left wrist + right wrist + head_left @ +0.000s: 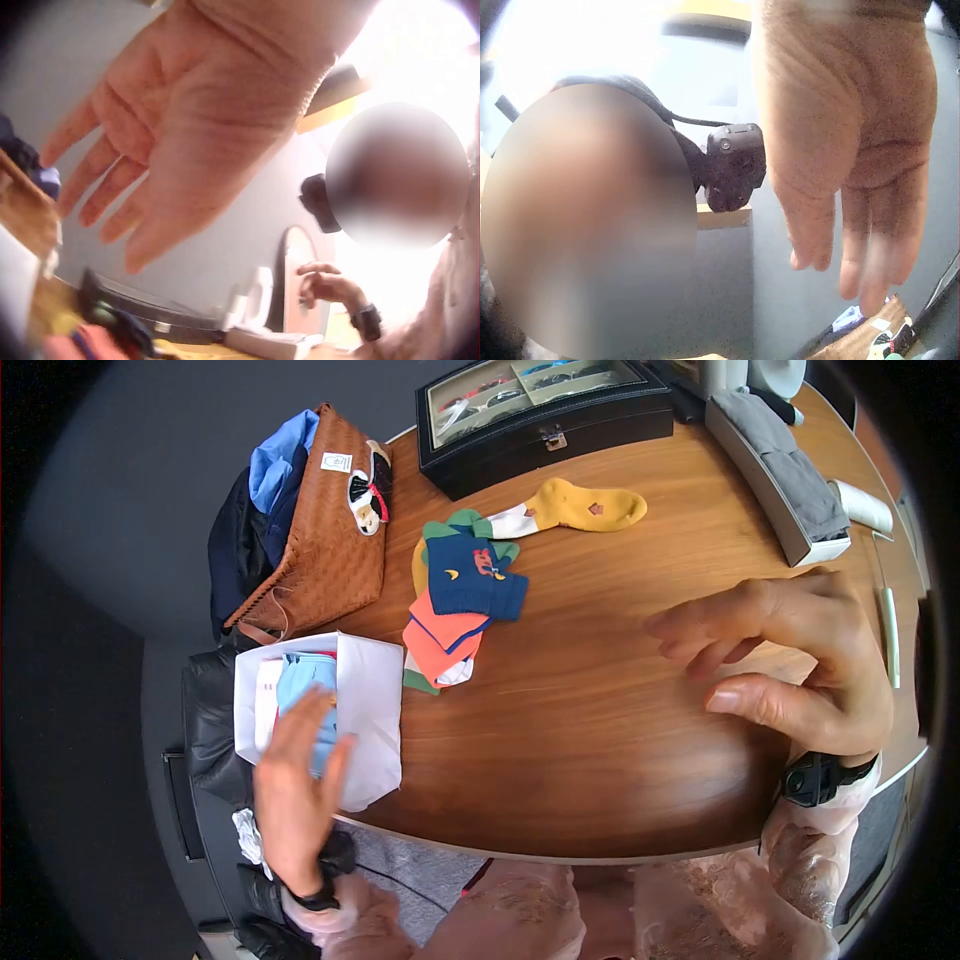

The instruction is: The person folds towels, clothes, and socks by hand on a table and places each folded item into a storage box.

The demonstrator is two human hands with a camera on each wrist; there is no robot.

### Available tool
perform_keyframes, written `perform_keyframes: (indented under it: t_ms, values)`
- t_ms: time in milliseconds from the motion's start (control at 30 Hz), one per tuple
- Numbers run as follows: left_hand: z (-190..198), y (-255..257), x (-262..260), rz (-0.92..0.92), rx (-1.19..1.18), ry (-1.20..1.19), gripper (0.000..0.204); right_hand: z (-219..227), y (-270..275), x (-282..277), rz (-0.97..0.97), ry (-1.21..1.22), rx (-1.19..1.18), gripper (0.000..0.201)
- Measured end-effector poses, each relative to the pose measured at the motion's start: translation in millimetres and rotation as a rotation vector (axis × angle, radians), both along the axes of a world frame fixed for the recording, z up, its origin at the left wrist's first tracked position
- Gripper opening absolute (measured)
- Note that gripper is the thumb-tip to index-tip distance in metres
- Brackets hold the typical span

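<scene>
My left hand (292, 790) hovers over the near edge of a white open box (372, 710), its fingers extended and holding nothing. Inside that box lie folded socks, among them a light blue one (303, 676) partly covered by my fingers. Above the right part of the table my right hand (800, 655) hangs with loosely bent fingers and nothing between them. On the table between the hands lies a loose group of socks: a navy sock (465, 572), an orange sock (440, 640) with navy trim, and a yellow sock (590, 507) with a white part stretched to the right.
A brown woven basket (335, 550) with blue and dark clothes stands at the left. Behind the socks is a black glass-topped case (545, 440) holding glasses. A long box (800, 510) of grey cloth and a white roll (860, 507) sit at the back right.
</scene>
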State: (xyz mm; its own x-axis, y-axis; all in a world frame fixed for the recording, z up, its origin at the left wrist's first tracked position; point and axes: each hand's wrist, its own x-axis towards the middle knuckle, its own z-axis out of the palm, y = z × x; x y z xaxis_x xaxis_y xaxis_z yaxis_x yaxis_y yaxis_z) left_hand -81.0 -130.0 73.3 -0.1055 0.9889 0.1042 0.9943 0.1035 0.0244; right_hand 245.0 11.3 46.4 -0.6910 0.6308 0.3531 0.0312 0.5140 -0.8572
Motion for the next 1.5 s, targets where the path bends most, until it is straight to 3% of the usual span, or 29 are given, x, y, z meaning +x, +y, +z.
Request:
perform_keyframes:
  t_ms: [167, 300, 367, 533, 600, 767, 833, 900, 933, 1067, 1133, 1167, 1267, 1300, 1367, 1400, 1500]
  values:
    - [-29, 34, 40, -0.200, 0.114, -0.184, 0.039, 7, -4, 4, -0.098, -0.037, -0.015, 0.037]
    - [-44, 84, 50, -0.273, 0.157, -0.217, 0.041, 10, -4, 7, -0.168, -0.055, 0.029, 0.039]
    - [-50, 106, 52, -0.322, 0.094, -0.086, 0.046, 10, -4, 9, -0.189, -0.049, 0.054, 0.038]
    - [-82, 160, 62, -0.400, 0.116, -0.196, 0.044, 9, -1, 8, -0.188, -0.024, 0.059, 0.034]
    - [-103, 179, 67, -0.385, 0.121, -0.160, 0.043, 10, 1, 10, -0.149, -0.094, 0.170, 0.033]
    - [-147, 206, 58, -0.407, 0.272, -0.002, 0.042, 10, 4, 14, -0.152, -0.115, 0.152, 0.034]
    - [-152, 213, 52, -0.433, 0.346, 0.030, 0.033, 8, 5, 12, -0.161, -0.088, 0.136, 0.034]
    - [-153, 214, 48, -0.347, 0.164, 0.038, 0.019, 6, 5, 11, -0.179, -0.134, 0.126, 0.034]
    - [-159, 214, 45, -0.393, 0.285, 0.013, 0.010, 6, 5, 10, -0.172, -0.140, 0.126, 0.034]
    - [-150, 212, 48, -0.316, 0.303, -0.002, 0.010, 6, 7, 9, -0.185, -0.131, 0.085, 0.033]
    - [-124, 200, 55, -0.264, 0.149, -0.588, 0.012, 8, 8, 9, -0.197, -0.136, 0.086, 0.034]
    - [-119, 198, 53, -0.264, 0.149, -0.590, 0.012, 9, 7, 7, -0.231, -0.139, 0.053, 0.034]
    - [-108, 190, 49, -0.300, -0.056, -1.271, 0.018, 7, 9, 4, -0.294, -0.153, 0.089, 0.036]
    - [-103, 187, 51, -0.298, -0.053, -1.271, 0.018, 5, 10, 3, -0.326, -0.165, 0.159, 0.037]
    - [-98, 183, 59, -0.340, -0.014, -1.516, 0.019, 3, 10, 3, -0.328, -0.159, 0.147, 0.038]
    - [-101, 185, 60, -0.338, -0.010, -1.517, 0.019, 3, 10, 4, -0.330, -0.153, 0.134, 0.038]
    - [-131, 199, 65, -0.226, 0.057, -1.846, 0.015, 3, 8, 4, -0.309, -0.131, 0.092, 0.039]
